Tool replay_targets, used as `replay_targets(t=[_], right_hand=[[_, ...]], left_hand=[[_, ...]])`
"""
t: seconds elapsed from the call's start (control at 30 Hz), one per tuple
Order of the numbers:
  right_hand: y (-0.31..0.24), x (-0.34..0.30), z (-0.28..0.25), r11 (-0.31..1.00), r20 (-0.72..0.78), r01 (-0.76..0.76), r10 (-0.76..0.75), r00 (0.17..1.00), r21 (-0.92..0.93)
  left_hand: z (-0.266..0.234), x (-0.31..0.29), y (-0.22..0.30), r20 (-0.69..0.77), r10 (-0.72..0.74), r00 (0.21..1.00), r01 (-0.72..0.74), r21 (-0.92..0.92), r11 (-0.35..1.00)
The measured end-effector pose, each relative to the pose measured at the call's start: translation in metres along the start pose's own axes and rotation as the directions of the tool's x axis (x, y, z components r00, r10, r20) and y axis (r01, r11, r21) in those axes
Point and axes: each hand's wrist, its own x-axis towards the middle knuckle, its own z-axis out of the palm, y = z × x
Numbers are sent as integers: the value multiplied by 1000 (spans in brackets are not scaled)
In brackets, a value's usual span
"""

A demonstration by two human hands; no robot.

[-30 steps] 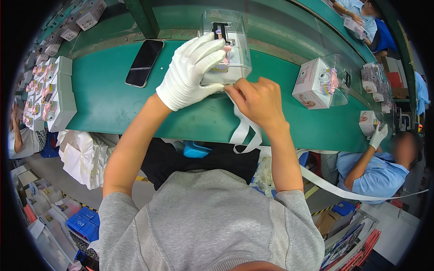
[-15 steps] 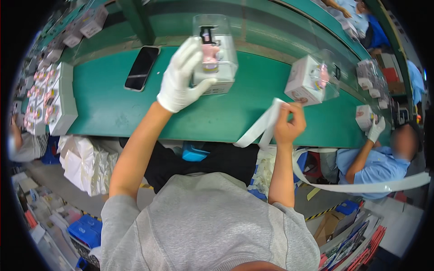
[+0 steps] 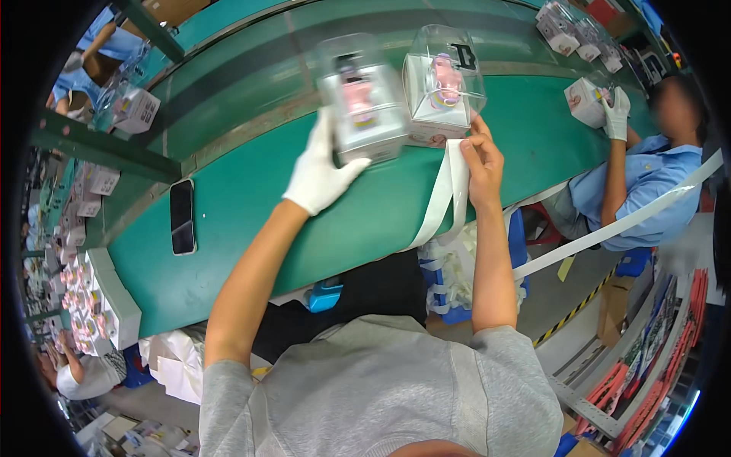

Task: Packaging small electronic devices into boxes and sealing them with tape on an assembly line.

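My left hand (image 3: 318,174), in a white glove, is open with thumb and fingers spread at the near left corner of a boxed pink toy (image 3: 362,107). This white box with a clear cover is blurred; whether the fingertips press on it is unclear. My bare right hand (image 3: 484,164) pinches a white strip (image 3: 442,202) whose folded end hangs over the table edge. The right fingertips also reach the lower right corner of a second boxed toy (image 3: 438,114), standing just right of the first.
A black phone (image 3: 183,217) lies on the green table (image 3: 251,217). White trays of pink toys (image 3: 95,305) stand at the left end. To the right, a co-worker's gloved hand (image 3: 617,114) holds another box (image 3: 586,103). A green post (image 3: 106,145) rises at the left.
The view has swung to the right. The two boxes are closer together, and my right hand has reached the second one with the strip still pinched. My left hand's fingers have slid lower on the first box.
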Motion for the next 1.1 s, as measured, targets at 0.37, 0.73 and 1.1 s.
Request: replay_targets(t=[0.37, 0.73, 1.1], right_hand=[[-2, 45, -122, 992, -45, -21, 15, 999, -128], [-38, -40, -55, 895, -180, 211, -300, 937, -394], [-133, -95, 105, 928, 330, 373, -357, 874, 14]], left_hand=[[127, 123, 98, 295, 105, 950, -103, -24, 994], [62, 9, 86, 190, 211, 959, -125, -386, 914], [-31, -132, 121, -263, 36, 964, -193, -602, 775]])
